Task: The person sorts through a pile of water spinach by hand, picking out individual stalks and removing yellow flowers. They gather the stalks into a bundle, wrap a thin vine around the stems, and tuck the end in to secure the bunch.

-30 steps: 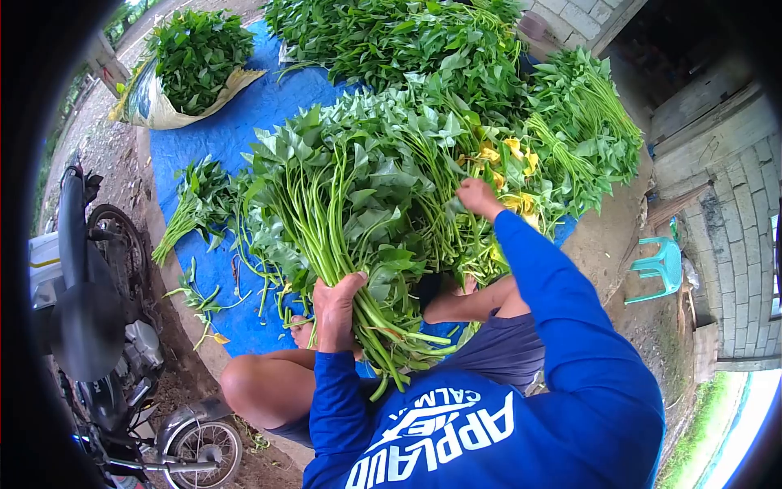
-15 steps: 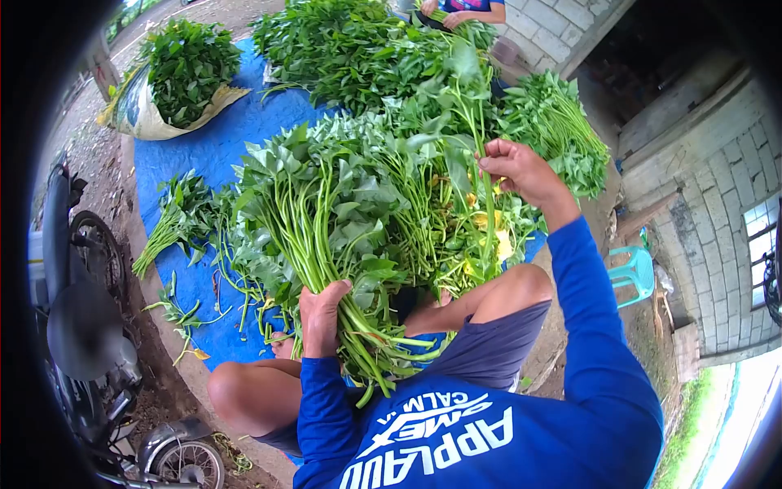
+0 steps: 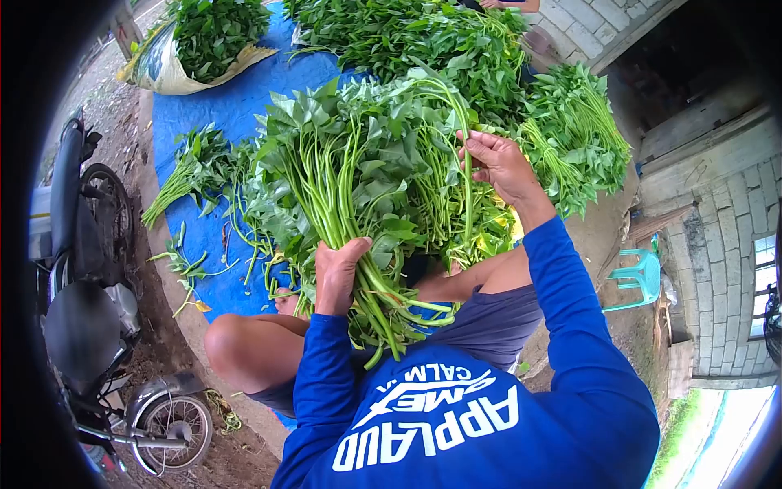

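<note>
My left hand (image 3: pixel 339 273) is wrapped round the lower stems of a large bunch of leafy greens (image 3: pixel 326 179), whose cut ends point down towards my lap. To the right, my right hand (image 3: pixel 493 163) pinches one long green stem (image 3: pixel 466 122) that arches over at the top, its leafy tip against the bunch. Loose greens lie behind and beside the bunch, with some yellow leaves under my right hand. A smaller bundle (image 3: pixel 191 171) rests on the blue tarp (image 3: pixel 277 65) at the left.
A large heap of greens (image 3: pixel 407 41) and another bundle (image 3: pixel 578 138) lie farther back. A sack of greens (image 3: pixel 175 65) stands at the upper left. Motorcycle (image 3: pixel 90 318) at left, teal stool (image 3: pixel 639 277) at right. Another person's hand (image 3: pixel 509 5) shows at the top edge.
My right hand has moved slightly left with the stem, which now bends over towards the bunch instead of standing upright. My left hand keeps its hold. The view has tilted downward.
</note>
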Motion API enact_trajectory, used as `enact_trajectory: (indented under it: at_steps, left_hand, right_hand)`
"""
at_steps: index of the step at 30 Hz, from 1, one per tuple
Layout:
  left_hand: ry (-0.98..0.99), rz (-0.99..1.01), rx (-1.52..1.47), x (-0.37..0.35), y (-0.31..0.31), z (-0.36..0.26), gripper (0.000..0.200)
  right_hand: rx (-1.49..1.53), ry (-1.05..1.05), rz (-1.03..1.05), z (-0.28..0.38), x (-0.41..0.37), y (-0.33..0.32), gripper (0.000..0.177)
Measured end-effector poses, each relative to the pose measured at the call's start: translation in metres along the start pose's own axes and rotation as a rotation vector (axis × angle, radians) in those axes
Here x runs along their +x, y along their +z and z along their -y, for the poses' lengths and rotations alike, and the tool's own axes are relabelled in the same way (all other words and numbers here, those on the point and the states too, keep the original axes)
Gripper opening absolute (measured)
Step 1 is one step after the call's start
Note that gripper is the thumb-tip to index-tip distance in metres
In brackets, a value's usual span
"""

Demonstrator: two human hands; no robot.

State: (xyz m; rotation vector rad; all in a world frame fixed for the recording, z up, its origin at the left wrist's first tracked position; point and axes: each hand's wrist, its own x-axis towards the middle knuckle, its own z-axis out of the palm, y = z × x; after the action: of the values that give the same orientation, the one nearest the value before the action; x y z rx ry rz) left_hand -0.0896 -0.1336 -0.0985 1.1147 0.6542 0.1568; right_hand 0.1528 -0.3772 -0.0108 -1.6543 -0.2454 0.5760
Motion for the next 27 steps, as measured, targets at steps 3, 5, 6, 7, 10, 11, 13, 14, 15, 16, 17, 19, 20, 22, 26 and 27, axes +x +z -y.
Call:
enact_trajectory:
  at_steps: [3, 5, 6, 7, 10, 11, 13, 14, 15, 16, 17, 19, 20, 22, 26, 27]
  left_hand:
    - [-0.005, 0.003, -0.017, 0.004, -0.001, 0.007, 0.033]
    - [-0.022, -0.003, -0.052, 0.008, -0.001, 0.016, 0.037]
    - [-0.022, 0.005, -0.064, 0.008, 0.002, 0.015, 0.037]
    - [-0.023, 0.01, -0.074, 0.006, 0.005, 0.013, 0.037]
    - [-0.01, 0.009, -0.091, 0.004, 0.011, 0.013, 0.032]
    - [-0.001, 0.025, -0.115, 0.008, 0.014, 0.02, 0.031]
    - [-0.004, 0.046, -0.145, 0.009, 0.02, 0.025, 0.033]
    - [-0.018, 0.062, -0.138, 0.013, 0.019, 0.035, 0.032]
    - [-0.068, 0.093, -0.232, 0.013, 0.02, 0.04, 0.033]
    - [-0.107, 0.13, -0.327, 0.013, 0.021, 0.045, 0.033]
    - [-0.101, 0.112, -0.366, 0.016, 0.022, 0.052, 0.033]
    - [-0.092, 0.134, -0.4, 0.02, 0.017, 0.059, 0.033]
    - [-0.094, 0.148, -0.414, 0.02, 0.016, 0.063, 0.033]
    - [-0.099, 0.149, -0.382, 0.019, 0.015, 0.061, 0.033]
    - [-0.113, 0.151, -0.365, 0.019, 0.016, 0.064, 0.034]
    - [-0.114, 0.138, -0.345, 0.02, 0.016, 0.067, 0.034]
  right_hand:
    - [-0.009, -0.042, -0.032, 0.007, -0.001, 0.017, 0.039]
    - [-0.034, -0.084, -0.056, 0.013, 0.001, 0.025, 0.038]
    - [-0.065, -0.104, -0.056, 0.018, 0.001, 0.029, 0.038]
    - [-0.095, -0.122, -0.054, 0.025, 0.0, 0.035, 0.038]
    - [-0.223, -0.166, -0.087, 0.023, 0.002, 0.062, 0.038]
    - [-0.287, -0.171, -0.084, 0.014, 0.002, 0.072, 0.038]
    - [-0.451, -0.174, -0.014, -0.001, -0.008, 0.101, 0.041]
    - [-0.544, -0.05, 0.078, -0.006, -0.018, 0.117, 0.041]
    - [-0.543, -0.043, 0.132, -0.042, -0.011, 0.123, 0.044]
    - [-0.544, -0.046, 0.179, -0.08, -0.004, 0.128, 0.048]
    - [-0.623, -0.099, 0.142, -0.092, -0.002, 0.133, 0.048]
    - [-0.622, -0.177, 0.101, -0.086, -0.015, 0.145, 0.042]
    - [-0.624, -0.14, 0.113, -0.086, -0.013, 0.145, 0.041]
    - [-0.627, -0.055, 0.125, -0.087, -0.009, 0.146, 0.04]
    - [-0.293, 0.076, 0.011, -0.089, -0.005, 0.143, 0.042]
    - [-0.355, 0.119, 0.118, -0.088, -0.002, 0.135, 0.059]
